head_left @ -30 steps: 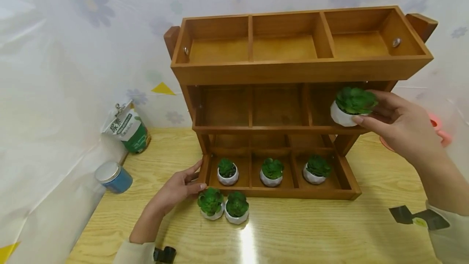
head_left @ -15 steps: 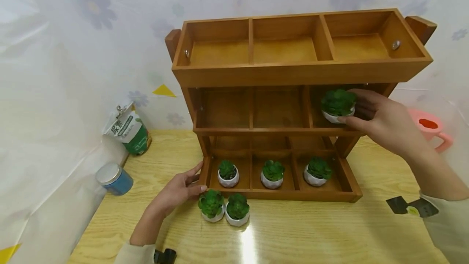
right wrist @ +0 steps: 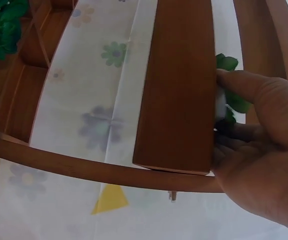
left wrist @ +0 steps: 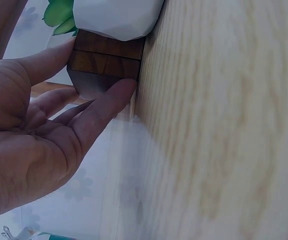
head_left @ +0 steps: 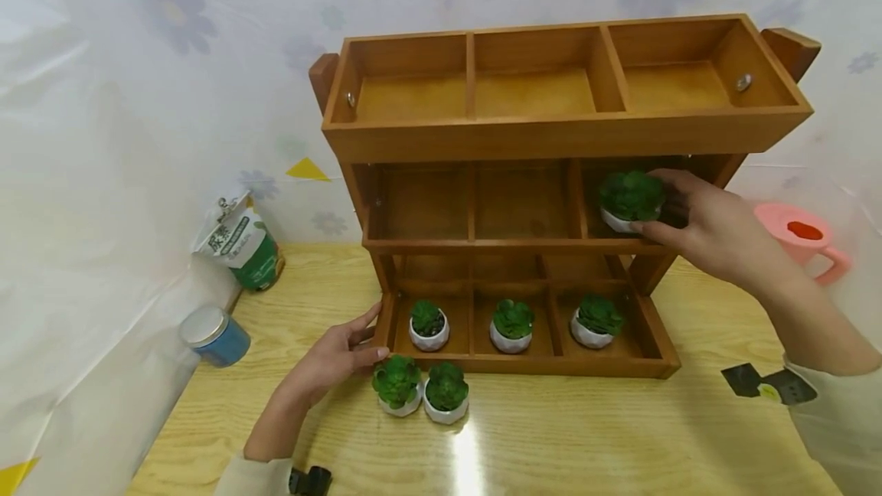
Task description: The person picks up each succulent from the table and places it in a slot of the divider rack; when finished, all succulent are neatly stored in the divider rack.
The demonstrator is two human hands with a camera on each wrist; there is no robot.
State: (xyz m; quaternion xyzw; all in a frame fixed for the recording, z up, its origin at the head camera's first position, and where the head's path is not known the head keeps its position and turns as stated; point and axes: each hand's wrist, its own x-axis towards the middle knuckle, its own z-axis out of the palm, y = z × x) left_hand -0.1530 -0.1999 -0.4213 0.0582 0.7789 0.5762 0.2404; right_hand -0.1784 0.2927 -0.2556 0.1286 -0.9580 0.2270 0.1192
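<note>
In the head view my right hand [head_left: 723, 232] holds a green plant in a white pot [head_left: 631, 196] in the right compartment of the middle tier of a wooden shelf [head_left: 565, 136]. Thumb and fingers lie around the pot. In the right wrist view a wooden board [right wrist: 176, 90] partly hides that plant [right wrist: 236, 97] beside the hand [right wrist: 269, 135]. My left hand [head_left: 331, 358] grips the left front corner of the bottom tier; the left wrist view has its thumb and fingers on the wooden end [left wrist: 106, 62], close to a white pot [left wrist: 118, 17].
The bottom tier holds three potted plants, among them one in its middle compartment [head_left: 511, 324]. Two more [head_left: 397, 385] [head_left: 446, 393] stand on the table before its left corner. A blue jar [head_left: 215, 335] and a green-white bag [head_left: 248, 247] are at left, a pink watering can [head_left: 792, 232] at right.
My right hand has moved left and inward with the potted plant, from the shelf's front right into the middle tier's right compartment. More of the pink can shows. My left hand has stayed put.
</note>
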